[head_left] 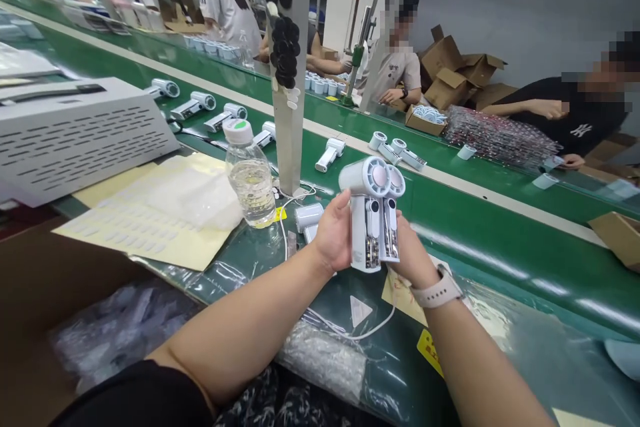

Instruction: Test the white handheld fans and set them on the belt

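We hold two white handheld fans point(373, 213) up over the green table point(505, 247), their round grilles facing up and their handles side by side, touching. The fingers point(344, 203) of our left hand point(333, 233) are clenched around the left handle. Our right hand point(407, 257), with a beige watch strap point(437, 288) on its wrist, sits behind the right handle, and its fingers are hidden, so we cannot tell their grip. Just left of our hands lies a white fan body point(309, 217), with a thin white cable point(385, 317) looping near. Farther left stand a clear plastic water bottle point(249, 177) and a cream label sheet point(145, 213). On the far right, brown cardboard boxes point(445, 70) stand behind a seated co-worker point(400, 70).
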Motion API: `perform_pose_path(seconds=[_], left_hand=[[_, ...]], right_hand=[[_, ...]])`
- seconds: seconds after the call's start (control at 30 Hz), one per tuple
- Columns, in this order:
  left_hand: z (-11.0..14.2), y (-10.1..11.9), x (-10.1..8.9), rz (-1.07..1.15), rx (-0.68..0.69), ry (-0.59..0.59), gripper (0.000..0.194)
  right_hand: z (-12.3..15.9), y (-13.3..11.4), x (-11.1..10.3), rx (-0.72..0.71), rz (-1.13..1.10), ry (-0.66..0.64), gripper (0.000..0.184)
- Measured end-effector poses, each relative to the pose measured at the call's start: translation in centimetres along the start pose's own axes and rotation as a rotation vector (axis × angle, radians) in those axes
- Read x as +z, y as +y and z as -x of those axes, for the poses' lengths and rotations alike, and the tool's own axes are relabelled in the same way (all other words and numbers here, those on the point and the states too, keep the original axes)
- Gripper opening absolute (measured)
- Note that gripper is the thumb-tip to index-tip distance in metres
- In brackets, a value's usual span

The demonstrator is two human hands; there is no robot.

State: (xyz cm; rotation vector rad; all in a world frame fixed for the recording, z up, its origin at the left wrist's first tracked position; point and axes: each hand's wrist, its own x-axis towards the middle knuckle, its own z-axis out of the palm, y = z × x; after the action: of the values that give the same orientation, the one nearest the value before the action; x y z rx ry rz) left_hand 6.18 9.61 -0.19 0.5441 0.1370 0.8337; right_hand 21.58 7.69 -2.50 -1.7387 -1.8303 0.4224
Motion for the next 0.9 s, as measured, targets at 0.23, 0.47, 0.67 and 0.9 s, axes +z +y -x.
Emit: perform_pose_path(seconds=[0.23,0.47,0.67,0.9], left_hand=[[0.1,0.4,-0.1,-0.101,0.126,0.030,0.060],[0.3,-0.9,-0.1,-0.606,0.094,-0.153,0.060],[-0.8,-1.6,-0.4,-0.508,0.067,0.170,0.051],[0.2,-1.3,0.9,-0.440,-0.097,-0.074,0.049]], right_hand=[[4.9,-2.3,-0.6,0.145,-0.609,0.004,0.014],[7.2,-1.6,-2.0,0.178,-1.107,0.117,0.053],[7.4,-0.2,-2.9,0.254,-1.132,0.207,0.044],[7.7,-0.6,-2.7,0.195,-1.237,0.176,0.026]])
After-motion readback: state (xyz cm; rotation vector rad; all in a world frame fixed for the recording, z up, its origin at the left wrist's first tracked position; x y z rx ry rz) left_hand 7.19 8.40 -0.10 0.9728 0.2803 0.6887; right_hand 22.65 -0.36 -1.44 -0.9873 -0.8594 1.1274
